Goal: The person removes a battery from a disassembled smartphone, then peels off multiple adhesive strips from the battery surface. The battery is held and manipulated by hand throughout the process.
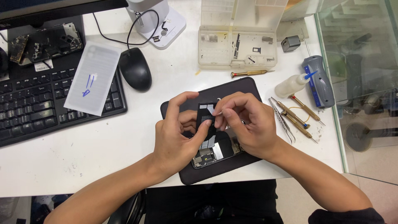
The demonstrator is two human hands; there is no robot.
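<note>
On the dark rubber mat (244, 89), left hand (174, 139) steadies the opened black phone (212, 150); right hand (248, 124) pinches a thin white strip (217, 113) w/ fingertips, peeling.

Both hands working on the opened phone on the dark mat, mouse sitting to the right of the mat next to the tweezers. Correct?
Not quite. The head view shows the mouse up left of the dark mat, beside the keyboard, not by the tweezers. The rest holds: left hand and right hand are both on the opened phone.

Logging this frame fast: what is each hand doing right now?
Left hand: closed, pinching the battery of the opened phone.
Right hand: closed, pinching a white tab.
</note>
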